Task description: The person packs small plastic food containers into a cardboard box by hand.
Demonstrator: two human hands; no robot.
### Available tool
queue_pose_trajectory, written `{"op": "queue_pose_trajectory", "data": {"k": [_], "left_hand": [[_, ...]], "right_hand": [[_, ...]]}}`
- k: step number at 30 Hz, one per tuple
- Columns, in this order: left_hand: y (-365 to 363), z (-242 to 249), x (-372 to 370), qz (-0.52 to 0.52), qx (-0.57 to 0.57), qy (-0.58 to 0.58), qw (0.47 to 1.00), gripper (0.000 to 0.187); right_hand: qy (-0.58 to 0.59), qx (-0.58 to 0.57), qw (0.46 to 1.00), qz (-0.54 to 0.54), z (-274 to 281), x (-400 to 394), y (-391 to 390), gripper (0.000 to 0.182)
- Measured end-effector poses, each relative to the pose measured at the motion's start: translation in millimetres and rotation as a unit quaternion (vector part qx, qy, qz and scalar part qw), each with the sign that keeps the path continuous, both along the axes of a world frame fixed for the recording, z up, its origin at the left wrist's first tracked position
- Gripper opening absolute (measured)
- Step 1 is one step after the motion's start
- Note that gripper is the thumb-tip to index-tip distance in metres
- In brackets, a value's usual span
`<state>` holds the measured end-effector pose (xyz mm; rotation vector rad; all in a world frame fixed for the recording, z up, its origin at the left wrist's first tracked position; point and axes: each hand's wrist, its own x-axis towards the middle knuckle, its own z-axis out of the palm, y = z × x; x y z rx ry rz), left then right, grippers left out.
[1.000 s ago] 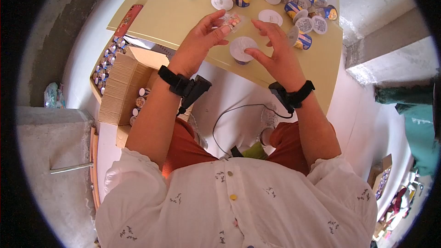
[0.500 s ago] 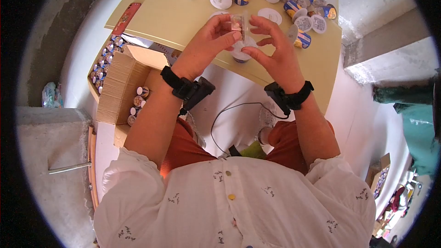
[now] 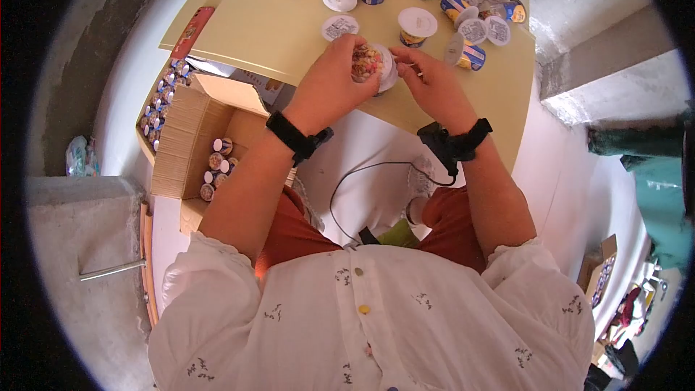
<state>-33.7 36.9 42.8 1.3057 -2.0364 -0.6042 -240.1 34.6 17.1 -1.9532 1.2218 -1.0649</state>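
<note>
1. Since a second ago the clear packet of snacks (image 3: 366,62) has come off the left fingertips and now sits pressed on the lid of the small cup (image 3: 385,71); both hands have closed in around it.
2. The cup and packet lie at the near edge of the yellow table (image 3: 268,29), at about 12 o'clock from the person's chest.
3. The left hand (image 3: 329,80) is wrapped around the packet and cup from the 9 o'clock side, fingers curled narrow on them.
4. The right hand (image 3: 434,83) meets the cup from 3 o'clock, fingertips pinched narrow at its rim (whether it grips or only touches I cannot tell).
5. Both wrists carry black bands, with a thin cable (image 3: 362,177) hanging below the right one.
6. At 12 to 1 o'clock from the cup, further up the table, stand many more cups (image 3: 416,25), some upright, some tipped over.
7. At 9 o'clock, below the table edge, an open cardboard box (image 3: 181,141) holds more small cups.
8. A red packet (image 3: 192,31) lies at the table's left edge, at 10 o'clock.
</note>
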Motion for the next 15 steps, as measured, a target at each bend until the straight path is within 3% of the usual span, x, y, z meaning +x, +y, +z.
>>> {"op": "queue_pose_trajectory", "data": {"k": [9, 15], "left_hand": [[4.8, -9.0, -8.8, -0.007, -0.013, -0.007, 1.000, 0.044], [6.6, -19.2, -10.2, -0.044, 0.014, 0.018, 0.999, 0.052]], "right_hand": [[0.016, 0.026, 0.999, 0.009, 1.7, 1.8, 2.9, 0.027], [0.032, 0.030, 0.999, 0.013, 4.2, 2.0, 3.6, 0.030]]}}
